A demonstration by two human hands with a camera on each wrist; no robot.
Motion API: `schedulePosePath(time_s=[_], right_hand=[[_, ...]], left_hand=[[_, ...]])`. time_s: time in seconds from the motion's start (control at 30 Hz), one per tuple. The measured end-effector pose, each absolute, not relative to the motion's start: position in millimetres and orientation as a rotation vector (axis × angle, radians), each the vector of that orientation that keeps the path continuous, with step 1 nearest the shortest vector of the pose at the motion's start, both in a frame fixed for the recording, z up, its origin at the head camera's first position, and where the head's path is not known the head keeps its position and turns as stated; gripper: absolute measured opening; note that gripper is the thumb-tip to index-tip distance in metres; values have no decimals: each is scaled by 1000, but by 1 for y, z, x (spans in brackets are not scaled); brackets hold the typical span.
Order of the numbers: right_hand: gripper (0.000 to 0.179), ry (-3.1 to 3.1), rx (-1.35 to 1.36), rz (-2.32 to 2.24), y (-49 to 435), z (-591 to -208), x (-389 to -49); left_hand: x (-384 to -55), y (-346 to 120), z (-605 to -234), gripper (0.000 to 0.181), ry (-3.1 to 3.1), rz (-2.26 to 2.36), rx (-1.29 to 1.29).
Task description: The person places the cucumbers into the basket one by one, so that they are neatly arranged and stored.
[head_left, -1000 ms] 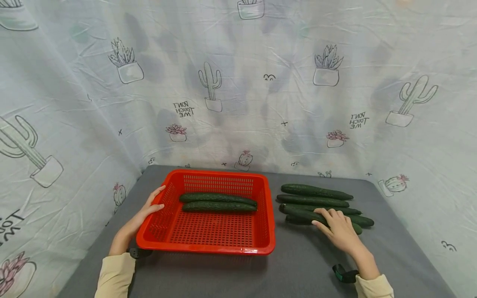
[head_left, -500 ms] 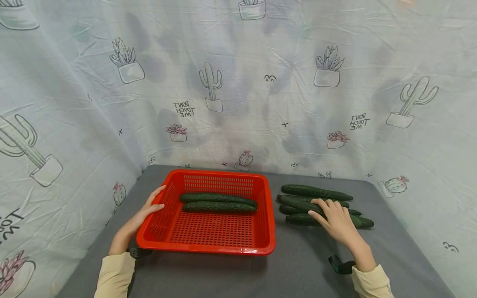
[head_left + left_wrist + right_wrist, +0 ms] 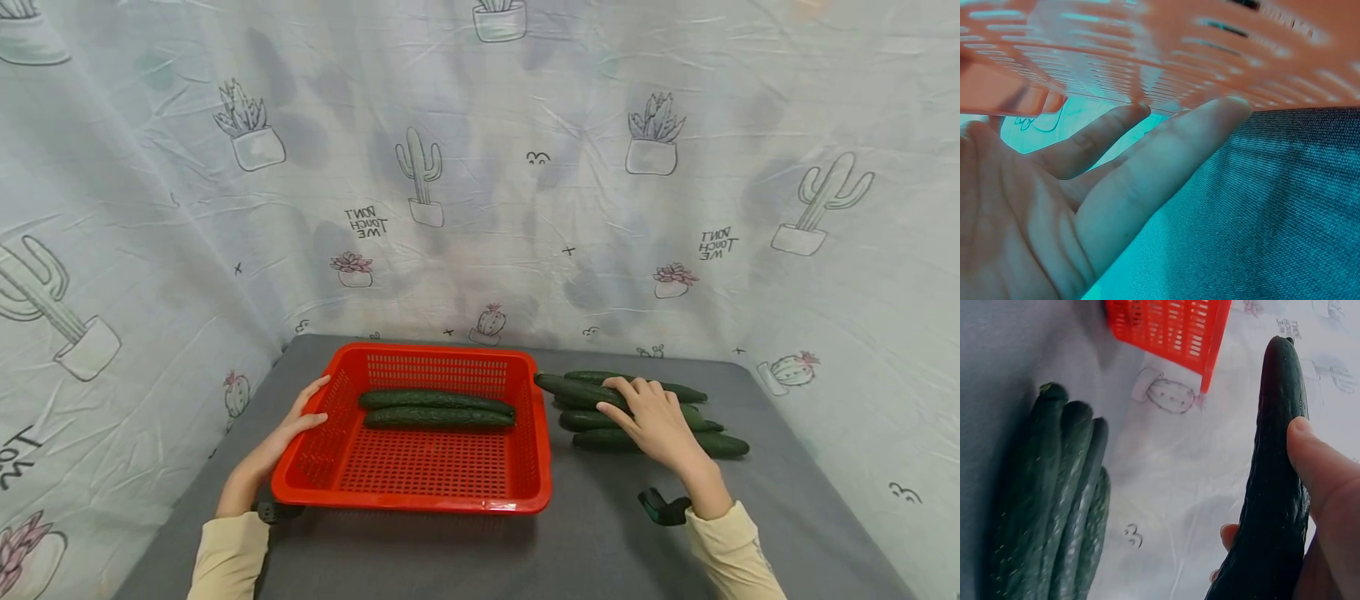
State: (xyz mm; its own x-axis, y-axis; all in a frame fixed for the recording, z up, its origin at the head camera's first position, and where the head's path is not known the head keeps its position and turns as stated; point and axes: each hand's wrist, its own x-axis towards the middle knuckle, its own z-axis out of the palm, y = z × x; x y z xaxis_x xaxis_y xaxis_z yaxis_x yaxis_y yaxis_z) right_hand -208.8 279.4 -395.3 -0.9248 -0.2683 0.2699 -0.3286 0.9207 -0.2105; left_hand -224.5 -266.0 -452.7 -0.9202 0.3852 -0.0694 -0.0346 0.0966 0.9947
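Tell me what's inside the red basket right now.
Two cucumbers lie side by side in the red basket; its perforated base shows in front of them. The strip directly beneath them is covered.

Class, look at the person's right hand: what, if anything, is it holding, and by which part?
A cucumber: the right hand grips it around its body, leaving the end nearest the red basket free.

Grey bench (image 3: pixel 420 562) beneath the fingers (image 3: pixel 624 389); beyond and to either side of them, pale, creased cloth walls (image 3: pixel 487 158) printed with potted cacti (image 3: pixel 419 177).
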Motion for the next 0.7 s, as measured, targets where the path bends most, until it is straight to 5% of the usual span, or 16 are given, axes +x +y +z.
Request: schedulePosePath(time_s=[0.7], right_hand=[[40,-2776,640,232,217,-379,-227]], left_hand=[[-224,-266,-452,61,2051,1892,342]])
